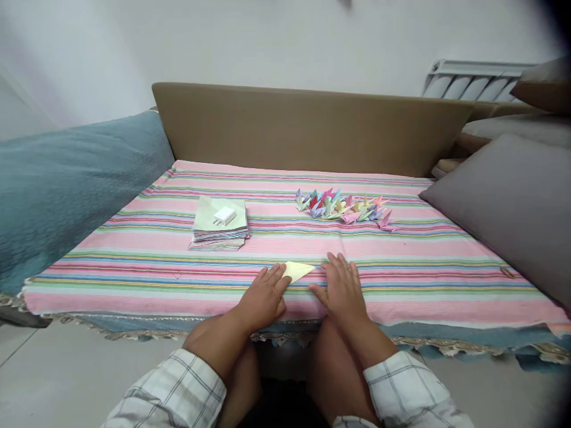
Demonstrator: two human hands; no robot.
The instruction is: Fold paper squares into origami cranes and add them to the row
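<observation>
A pale yellow folded piece of origami paper [298,271] lies flat on the striped cloth, its sharp tip pointing right. My left hand [264,296] rests over its left end, fingers stretched out and partly covering it. Just right of the tip, my right hand [343,288] lies on the cloth with its fingers apart and nothing in them. Farther back, several folded paper cranes [332,205] in many colours sit in a cluster. A stack of square paper sheets [219,232] is at the left, with a white plug adapter [224,216] on top.
The striped cloth [134,249] covers a sofa seat in front of my knees. A brown backrest [303,131] rises behind it. Blue-covered padding [84,184] bounds the left side, and a grey cushion [513,202] leans in from the right. A radiator [473,80] stands behind.
</observation>
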